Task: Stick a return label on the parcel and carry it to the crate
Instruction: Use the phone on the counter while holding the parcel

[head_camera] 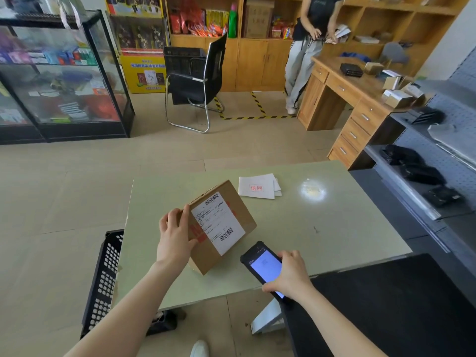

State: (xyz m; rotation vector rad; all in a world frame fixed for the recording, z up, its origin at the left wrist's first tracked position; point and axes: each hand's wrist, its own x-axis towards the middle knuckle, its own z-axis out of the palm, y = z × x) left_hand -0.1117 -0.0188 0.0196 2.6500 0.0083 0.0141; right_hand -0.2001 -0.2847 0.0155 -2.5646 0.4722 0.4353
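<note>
The left hand (pixel 176 240) is gripping the tilted cardboard parcel (pixel 226 243) on the bench (pixel 334 228), fingers wrapped around its left edge. Just right of the parcel, the right hand (pixel 291 275) is clasping a handheld scanner (pixel 262 266). Return labels (pixel 257 186) are lying behind the parcel.

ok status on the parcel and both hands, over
Left hand tilting parcel up on table. Right hand holding scanner. Return labels untouched behind parcel. Crate left of table.

A single wide-angle view looks from the person's head, forward and down. The tabletop (pixel 322 228) lies near, filling the lower middle. The far shelves (pixel 257 47) and floor (pixel 154 155) curve away above.
</note>
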